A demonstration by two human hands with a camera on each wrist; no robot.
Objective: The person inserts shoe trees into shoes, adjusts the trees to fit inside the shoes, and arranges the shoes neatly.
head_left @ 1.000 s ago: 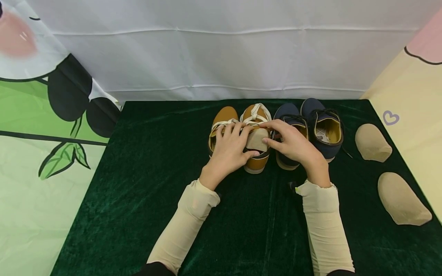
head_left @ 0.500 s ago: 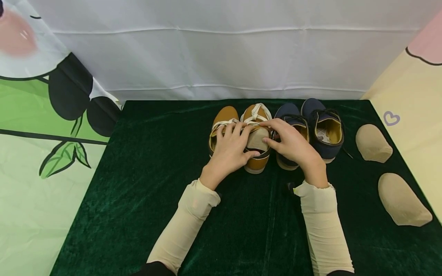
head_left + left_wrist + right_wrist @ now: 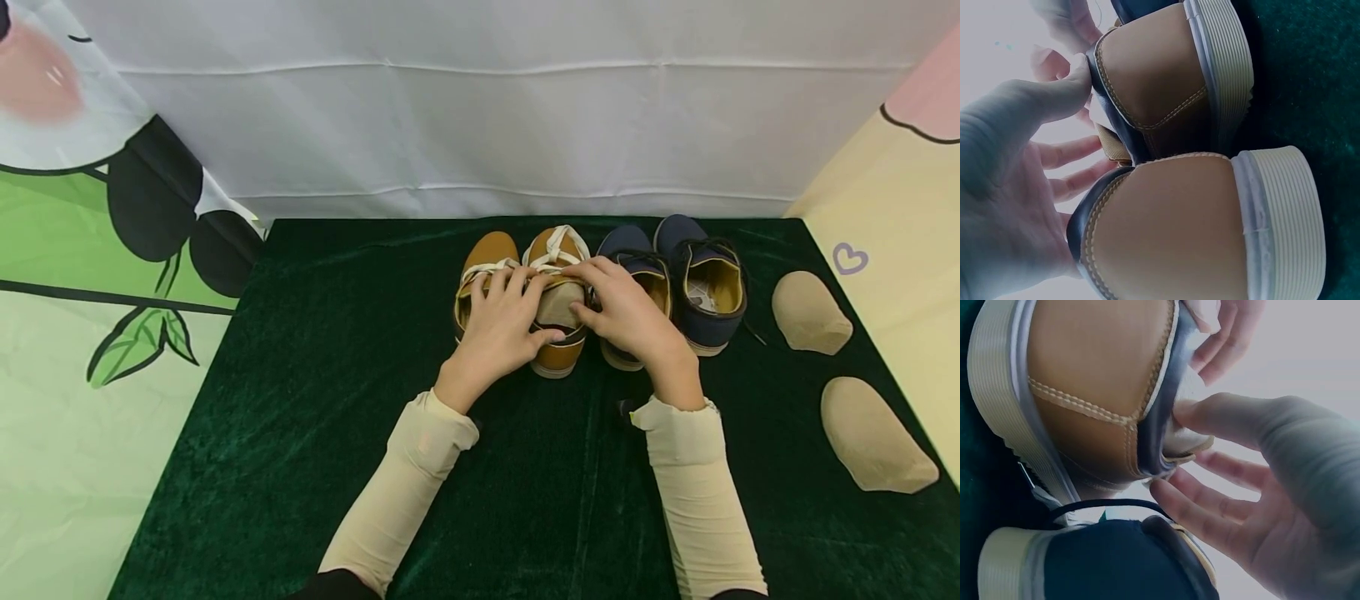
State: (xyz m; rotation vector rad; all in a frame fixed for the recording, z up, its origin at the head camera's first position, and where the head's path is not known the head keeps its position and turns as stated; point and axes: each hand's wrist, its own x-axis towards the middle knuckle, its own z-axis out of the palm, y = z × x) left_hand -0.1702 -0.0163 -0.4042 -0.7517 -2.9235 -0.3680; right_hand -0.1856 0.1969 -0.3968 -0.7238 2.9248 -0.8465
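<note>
A brown shoe (image 3: 556,357) with cream laces stands in the middle, beside its brown mate (image 3: 491,250). A beige toe-shaped shoe filler (image 3: 559,305) lies in its opening, front end under the tongue. My left hand (image 3: 497,325) holds this shoe, fingertips at the tongue and thumb (image 3: 1063,94) on the heel collar. From the right side, my right hand (image 3: 630,312) reaches in: its thumb (image 3: 1222,415) presses the filler, while its fingers (image 3: 1200,509) curve to the tongue and collar edge outside.
Two navy shoes, one partly behind my right hand (image 3: 626,242) and one farther right (image 3: 708,325), stand close by. Two more beige fillers, an upper one (image 3: 808,312) and a lower one (image 3: 873,437), lie near the right edge of the green cloth (image 3: 315,358).
The filler has slid slightly forward under the tongue. My right wrist and forearm have shifted a little left, with the thumb still at the filler. The left hand stays in place.
</note>
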